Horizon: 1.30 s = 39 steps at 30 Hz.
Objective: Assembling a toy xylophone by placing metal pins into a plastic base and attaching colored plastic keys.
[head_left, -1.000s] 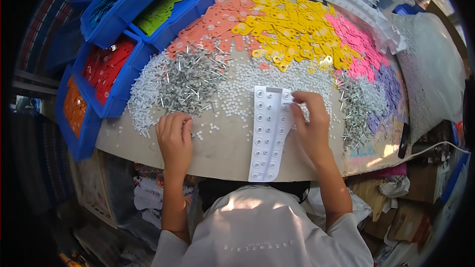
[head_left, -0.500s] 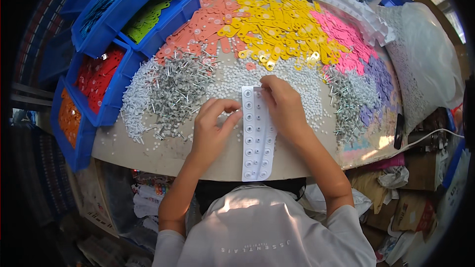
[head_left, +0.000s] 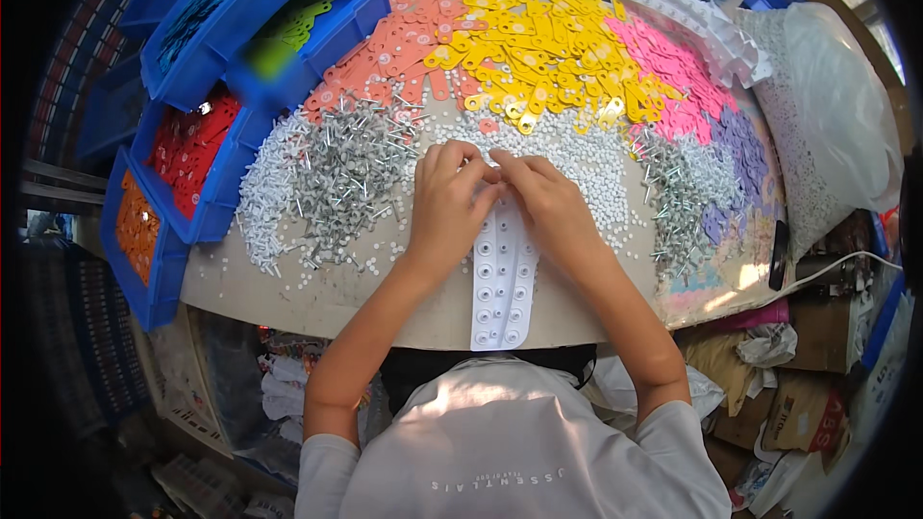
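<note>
L hand (head_left: 454,207) moved up beside R hand (head_left: 556,207), over wht studded tray (head_left: 500,274); can't tell either grip.

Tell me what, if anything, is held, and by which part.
Left grip and right grip nearly meet over the far end of a long white plastic strip; any hold there cannot be told.

With elbows bent and set wide, the left forearm (head_left: 373,331) and right forearm (head_left: 629,319) slanted inward, bringing the left hand (head_left: 448,200) and right hand (head_left: 550,200) close together, fingers curled, the fingertips of both nearly meeting at the midline.
</note>
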Tool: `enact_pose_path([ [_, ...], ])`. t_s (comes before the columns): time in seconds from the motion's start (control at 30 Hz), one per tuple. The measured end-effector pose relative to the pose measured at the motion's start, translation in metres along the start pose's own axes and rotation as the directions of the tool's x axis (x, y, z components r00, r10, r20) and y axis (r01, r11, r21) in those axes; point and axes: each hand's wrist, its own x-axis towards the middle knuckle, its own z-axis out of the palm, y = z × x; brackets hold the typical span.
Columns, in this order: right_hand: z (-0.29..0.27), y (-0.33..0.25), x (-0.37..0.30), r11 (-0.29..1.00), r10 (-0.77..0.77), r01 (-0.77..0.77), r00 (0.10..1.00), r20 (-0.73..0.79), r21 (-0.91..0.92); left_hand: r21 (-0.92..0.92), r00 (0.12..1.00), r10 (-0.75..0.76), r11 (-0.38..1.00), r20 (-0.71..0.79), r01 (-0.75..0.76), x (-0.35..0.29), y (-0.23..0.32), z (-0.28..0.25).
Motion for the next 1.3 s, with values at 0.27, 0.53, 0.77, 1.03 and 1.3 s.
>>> enact_pose_path([
  [0.27,-0.057,0.037,-0.034,0.840,0.273,-0.401,0.895,-0.352,-0.366,0.044,0.997,0.077,0.996,0.014,-0.077,-0.007,0.003,0.006],
  [0.53,-0.076,0.075,-0.083,0.630,0.495,-0.549,0.829,-0.260,-0.550,0.327,0.992,0.114,0.937,0.054,-0.126,-0.019,0.007,-0.032],
  [0.77,-0.069,0.074,-0.074,0.647,0.448,-0.494,0.863,-0.235,-0.581,0.585,0.989,-0.135,0.807,0.056,0.077,-0.041,-0.037,-0.068],
  [1.03,-0.073,0.046,-0.075,0.830,0.363,-0.469,0.866,-0.344,-0.303,0.470,0.994,-0.105,0.878,-0.001,0.093,-0.046,-0.039,-0.063],
  [1.3,-0.022,-0.031,-0.058,0.910,0.388,-0.337,0.897,-0.212,0.243,0.054,0.995,-0.089,0.994,-0.042,0.091,-0.054,0.008,-0.058],
])
